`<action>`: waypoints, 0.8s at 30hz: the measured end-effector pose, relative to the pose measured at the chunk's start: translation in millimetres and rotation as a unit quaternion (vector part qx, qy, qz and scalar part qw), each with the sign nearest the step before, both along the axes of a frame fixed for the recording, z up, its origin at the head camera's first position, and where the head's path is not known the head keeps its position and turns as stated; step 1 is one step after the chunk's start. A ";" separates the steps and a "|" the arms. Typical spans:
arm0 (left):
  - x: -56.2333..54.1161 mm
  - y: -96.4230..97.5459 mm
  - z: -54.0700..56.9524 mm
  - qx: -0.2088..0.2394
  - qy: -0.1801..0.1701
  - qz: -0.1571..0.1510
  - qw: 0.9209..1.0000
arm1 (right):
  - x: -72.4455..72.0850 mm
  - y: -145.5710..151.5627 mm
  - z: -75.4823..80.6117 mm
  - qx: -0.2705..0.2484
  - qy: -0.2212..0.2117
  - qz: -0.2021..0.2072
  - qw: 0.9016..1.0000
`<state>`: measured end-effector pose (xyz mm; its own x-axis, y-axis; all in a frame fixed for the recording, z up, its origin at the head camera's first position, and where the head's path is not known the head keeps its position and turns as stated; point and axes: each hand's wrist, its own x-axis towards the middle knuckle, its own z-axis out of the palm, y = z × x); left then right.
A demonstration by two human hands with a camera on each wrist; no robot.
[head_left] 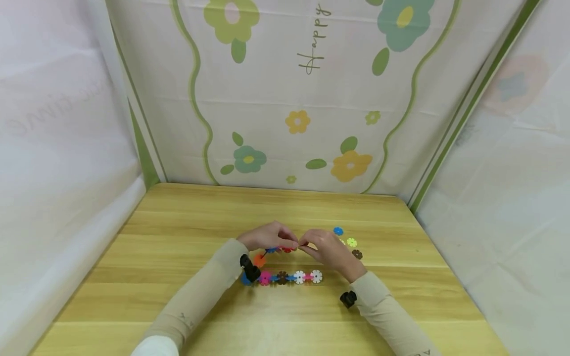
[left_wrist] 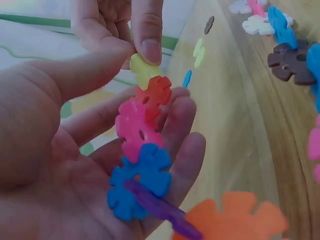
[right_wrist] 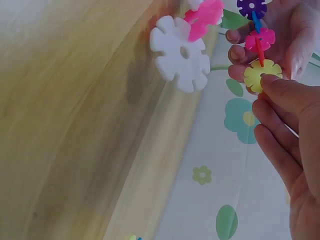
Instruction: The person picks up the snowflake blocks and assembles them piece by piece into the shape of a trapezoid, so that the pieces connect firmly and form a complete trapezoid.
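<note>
A chain of notched plastic flower discs runs through my left hand (head_left: 269, 236), seen closely in the left wrist view. It includes a blue disc (left_wrist: 131, 200), a pink disc (left_wrist: 136, 131), a red disc (left_wrist: 156, 95) and a yellow disc (left_wrist: 143, 71) at its end. My left fingers lie curled behind the chain, with the thumb beside the yellow disc. Between thumb and finger, my right hand (head_left: 329, 249) pinches that yellow disc. Nearer the wrist, a purple disc (left_wrist: 157, 204) links the blue disc to an orange one (left_wrist: 235, 220).
Another row of joined discs lies on the wooden table (head_left: 294, 316) in front, with a brown disc (head_left: 282, 278) mid-row and a white disc (head_left: 316, 276) at its right end. Loose blue (head_left: 338, 231), yellow-green (head_left: 352, 242) and brown (head_left: 357, 254) discs lie beyond my right hand. Patterned cloth (head_left: 267, 99) hangs behind.
</note>
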<state>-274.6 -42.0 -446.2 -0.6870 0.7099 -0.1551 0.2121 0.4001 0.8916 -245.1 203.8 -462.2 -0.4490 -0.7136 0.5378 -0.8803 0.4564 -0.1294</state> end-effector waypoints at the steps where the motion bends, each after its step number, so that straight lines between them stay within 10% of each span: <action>1: -0.9 0.9 0.1 -0.008 0.003 -0.006 1.000 | 0.2 0.2 0.3 0.002 -0.007 0.001 1.000; 10: -5.0 0.7 4.6 -0.025 -0.003 -0.015 1.000 | -8.9 32.3 13.4 0.070 -0.097 -0.075 0.990; 21: -17.8 -20.1 9.8 -0.040 0.016 0.019 0.999 | -22.0 108.2 13.0 0.108 -0.295 -0.233 0.920; 24: -21.7 -26.6 11.9 -0.027 0.013 0.026 0.999 | -23.8 112.4 6.1 0.104 -0.295 -0.243 0.918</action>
<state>-296.3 -68.6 -434.3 -0.7264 0.6648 -0.1745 0.2128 0.4590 0.8625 -268.9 316.2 -456.1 -0.9110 -0.4116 -0.0267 -0.3706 0.8451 -0.3853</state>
